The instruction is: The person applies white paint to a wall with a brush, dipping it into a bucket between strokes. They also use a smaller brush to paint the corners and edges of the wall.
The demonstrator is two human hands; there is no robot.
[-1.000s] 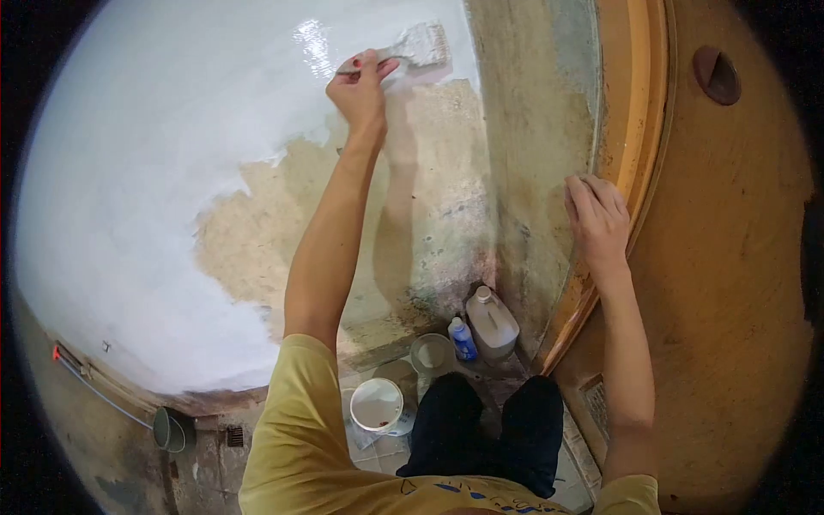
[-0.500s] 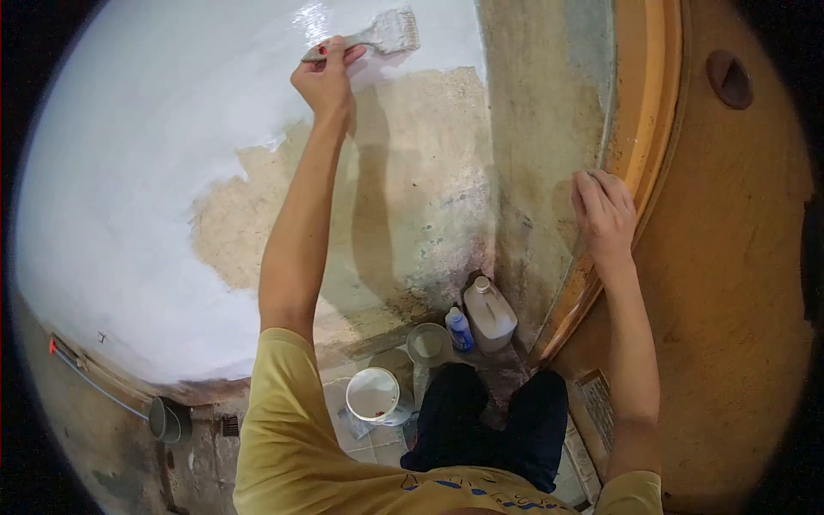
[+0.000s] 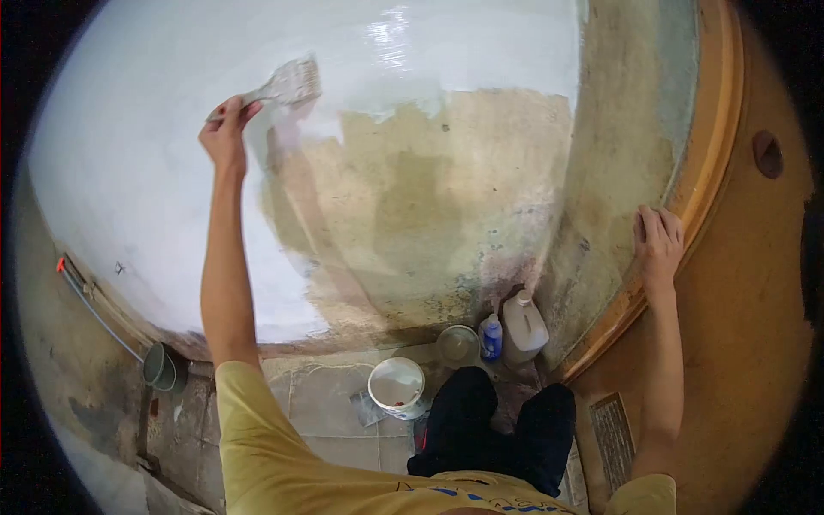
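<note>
My left hand (image 3: pixel 226 135) grips the handle of a wide paintbrush (image 3: pixel 294 83), whose whitish bristles point right against or close to the wall. White paint (image 3: pixel 154 172) covers the wall's left and upper parts, and a bare beige patch (image 3: pixel 412 206) lies right of and below the brush. My right hand (image 3: pixel 659 245) is by the orange-brown door frame (image 3: pixel 717 163), with its fingers bent and close together; whether it holds or grips anything is hidden.
On the floor stand a white paint bucket (image 3: pixel 396 384), a round bowl (image 3: pixel 458 346), a blue bottle (image 3: pixel 491 336) and a pale jug (image 3: pixel 524 326). A dark bucket (image 3: pixel 160 367) and a blue hose (image 3: pixel 103 316) are at the lower left.
My left hand and the brush have moved left and slightly down along the wall. The view has shifted, so the floor containers and door frame appear further right.
</note>
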